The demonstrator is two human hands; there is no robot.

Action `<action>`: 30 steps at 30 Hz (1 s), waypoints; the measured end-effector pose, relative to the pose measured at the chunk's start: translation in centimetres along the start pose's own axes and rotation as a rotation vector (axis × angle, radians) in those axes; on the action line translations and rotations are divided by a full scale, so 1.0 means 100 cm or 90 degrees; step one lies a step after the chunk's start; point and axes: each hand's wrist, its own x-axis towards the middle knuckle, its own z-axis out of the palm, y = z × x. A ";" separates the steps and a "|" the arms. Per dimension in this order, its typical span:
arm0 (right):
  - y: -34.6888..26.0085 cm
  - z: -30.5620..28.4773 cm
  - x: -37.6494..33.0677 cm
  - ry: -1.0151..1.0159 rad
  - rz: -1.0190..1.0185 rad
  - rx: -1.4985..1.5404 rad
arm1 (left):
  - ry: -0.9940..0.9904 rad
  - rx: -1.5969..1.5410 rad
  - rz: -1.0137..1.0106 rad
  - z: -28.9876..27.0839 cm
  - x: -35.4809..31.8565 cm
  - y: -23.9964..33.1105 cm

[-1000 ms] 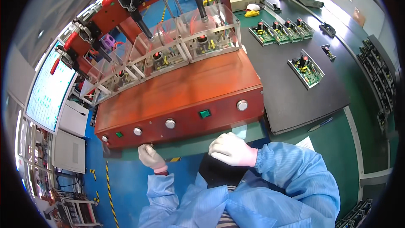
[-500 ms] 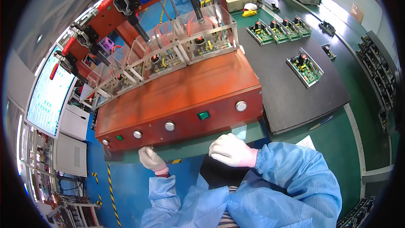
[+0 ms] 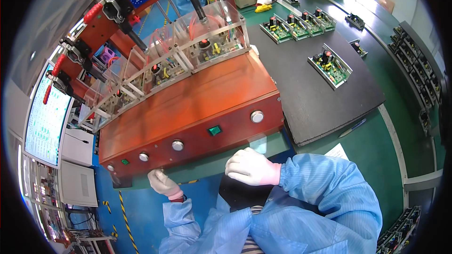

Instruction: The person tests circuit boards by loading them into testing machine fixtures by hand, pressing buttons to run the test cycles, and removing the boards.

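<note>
Both my hands wear white gloves with pink cuffs and are raised in front of a red test fixture (image 3: 197, 99). My left hand (image 3: 164, 183) is curled into a loose fist just off the fixture's front lower edge, and nothing shows in it. My right hand (image 3: 249, 167) is closed too, back upward, near a pale card (image 3: 258, 145) at the bench edge; no object shows in it. Silver round buttons (image 3: 177, 146) and a green switch (image 3: 214, 130) line the front panel. Behind, clear covers (image 3: 207, 33) stand over circuit boards (image 3: 162, 73) under red-handled toggle clamps (image 3: 113, 11).
On the black mat (image 3: 310, 117) to the right lie one circuit board in a metal bracket (image 3: 330, 67) and a row of several more (image 3: 301, 26). A pen (image 3: 352, 128) and white paper (image 3: 337, 151) lie nearby. A monitor (image 3: 47, 117) stands left; a rack of boards (image 3: 416, 66) far right.
The view has shifted slightly, so the fixture and mat appear farther left. Both hands stay closed in nearly the same places before the fixture.
</note>
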 end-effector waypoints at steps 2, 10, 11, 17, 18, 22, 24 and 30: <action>-0.001 0.000 0.000 0.003 -0.002 -0.001 | 0.004 0.004 0.005 0.001 -0.001 -0.003; 0.004 0.008 -0.002 0.032 -0.005 0.013 | 0.003 -0.006 0.016 0.000 -0.001 0.001; 0.004 0.009 -0.003 0.033 -0.005 0.012 | 0.007 -0.004 0.013 0.000 -0.001 0.001; 0.003 0.006 -0.003 -0.001 0.007 -0.003 | 0.003 -0.008 -0.004 0.000 -0.001 -0.004; 0.003 0.005 -0.003 -0.014 0.010 -0.007 | -0.001 -0.011 -0.009 0.000 -0.001 -0.005; 0.004 0.007 -0.004 0.001 0.004 -0.005 | 0.007 -0.002 0.009 0.000 -0.001 -0.004; 0.004 0.008 -0.004 0.008 0.000 -0.006 | 0.012 0.000 0.016 0.000 -0.001 -0.004; 0.003 0.007 -0.005 0.006 0.006 -0.006 | 0.013 -0.003 0.013 0.002 -0.002 -0.006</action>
